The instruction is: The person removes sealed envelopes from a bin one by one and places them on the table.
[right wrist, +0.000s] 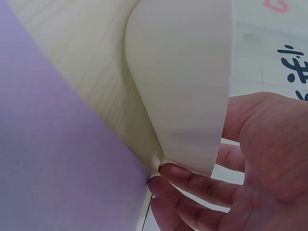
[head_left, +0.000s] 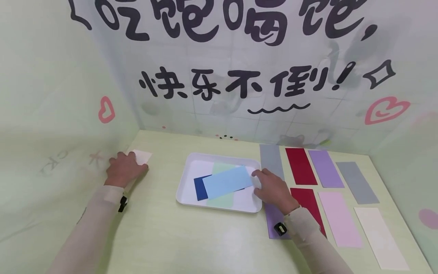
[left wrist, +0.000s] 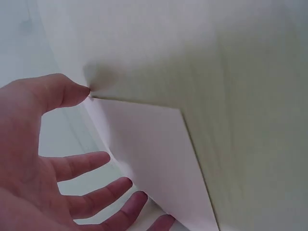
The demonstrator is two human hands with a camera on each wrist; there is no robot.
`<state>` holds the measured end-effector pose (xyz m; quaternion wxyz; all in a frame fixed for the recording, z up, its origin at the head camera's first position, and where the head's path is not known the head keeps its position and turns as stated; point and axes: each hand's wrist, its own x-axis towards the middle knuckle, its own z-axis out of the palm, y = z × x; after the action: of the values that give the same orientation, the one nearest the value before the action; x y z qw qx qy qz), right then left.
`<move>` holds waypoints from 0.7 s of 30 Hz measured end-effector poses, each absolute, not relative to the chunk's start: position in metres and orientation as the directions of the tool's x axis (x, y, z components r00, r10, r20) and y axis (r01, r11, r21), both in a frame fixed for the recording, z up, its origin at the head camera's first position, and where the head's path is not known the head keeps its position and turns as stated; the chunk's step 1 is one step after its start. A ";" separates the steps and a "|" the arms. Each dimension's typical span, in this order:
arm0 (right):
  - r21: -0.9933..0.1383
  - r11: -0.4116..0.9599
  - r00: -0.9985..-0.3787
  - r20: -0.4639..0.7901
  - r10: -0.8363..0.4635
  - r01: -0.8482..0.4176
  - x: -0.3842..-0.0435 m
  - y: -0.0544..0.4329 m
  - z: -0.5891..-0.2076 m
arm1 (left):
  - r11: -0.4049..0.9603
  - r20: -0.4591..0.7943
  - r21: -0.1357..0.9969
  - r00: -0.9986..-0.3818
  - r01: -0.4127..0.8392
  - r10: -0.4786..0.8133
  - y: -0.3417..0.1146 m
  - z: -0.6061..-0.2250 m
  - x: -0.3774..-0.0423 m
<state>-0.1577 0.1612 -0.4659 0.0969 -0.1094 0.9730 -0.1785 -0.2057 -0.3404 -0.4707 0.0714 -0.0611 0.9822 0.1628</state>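
Observation:
At the far left by the wall, my left hand (head_left: 124, 169) reaches over a pale pink card (left wrist: 149, 149). In the left wrist view the thumb tip is at a corner of this card, and the other fingers lie spread along its wall-side edge. My right hand (head_left: 275, 190) grips the right end of a white tray (head_left: 184, 179); the right wrist view shows fingertips under the tray's outer wall (right wrist: 183, 86), the thumb partly hidden behind the rim. Inside the tray, a light blue card (head_left: 227, 182) overlaps a dark blue card (head_left: 200, 188) and a pale green card (head_left: 222, 201).
Right of the tray lie cards: grey (head_left: 272, 158) and purple (head_left: 273, 228) ones partly behind my right hand, then red (head_left: 301, 165), lilac (head_left: 326, 167), grey (head_left: 357, 182), pink (head_left: 340, 219) and off-white (head_left: 381, 238). Printed curtain walls (head_left: 219, 114) enclose the table's back and sides.

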 end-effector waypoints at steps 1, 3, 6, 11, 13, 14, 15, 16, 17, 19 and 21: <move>-0.369 0.912 -0.957 -0.149 -0.248 -0.178 -0.157 0.161 -0.466 | 0.940 -0.162 0.309 -0.982 -0.147 -0.100 -0.340 -0.471 -0.206; -0.368 0.912 -0.958 -0.148 -0.248 -0.179 -0.157 0.162 -0.466 | 0.939 -0.154 0.309 -0.982 -0.151 -0.107 -0.339 -0.472 -0.205; -0.370 0.911 -0.958 -0.143 -0.249 -0.181 -0.157 0.162 -0.465 | 0.941 -0.119 0.310 -0.987 -0.137 -0.105 -0.331 -0.473 -0.204; -0.372 0.911 -0.959 -0.141 -0.247 -0.180 -0.157 0.162 -0.467 | 0.950 -0.065 0.305 -0.996 -0.071 -0.053 -0.303 -0.468 -0.202; -0.372 0.911 -0.959 -0.140 -0.245 -0.178 -0.157 0.162 -0.468 | 0.954 -0.048 0.298 -0.999 -0.036 -0.023 -0.287 -0.463 -0.201; -0.372 0.911 -0.960 -0.140 -0.244 -0.177 -0.157 0.162 -0.469 | 0.955 -0.036 0.296 -0.999 -0.020 -0.009 -0.278 -0.461 -0.200; -0.372 0.911 -0.960 -0.138 -0.244 -0.178 -0.157 0.162 -0.470 | 0.957 -0.023 0.289 -1.000 -0.001 0.006 -0.269 -0.458 -0.199; -0.371 0.911 -0.960 -0.138 -0.243 -0.177 -0.157 0.162 -0.470 | 0.959 -0.007 0.284 -1.000 0.020 0.023 -0.260 -0.455 -0.198; -0.371 0.912 -0.961 -0.136 -0.242 -0.177 -0.157 0.162 -0.471 | 0.960 0.010 0.278 -0.999 0.044 0.043 -0.251 -0.452 -0.196; -0.371 0.912 -0.962 -0.134 -0.239 -0.175 -0.157 0.162 -0.471 | 0.959 0.044 0.267 -0.996 0.090 0.081 -0.234 -0.447 -0.192; -0.371 0.912 -0.962 -0.130 -0.238 -0.176 -0.157 0.162 -0.471 | 0.956 0.063 0.262 -0.991 0.133 0.120 -0.217 -0.442 -0.188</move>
<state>-0.1574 0.1616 -0.4714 0.0866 -0.1062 0.9739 -0.1808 -0.1878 -0.2167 -0.4418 -0.0232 0.0639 0.9887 0.1339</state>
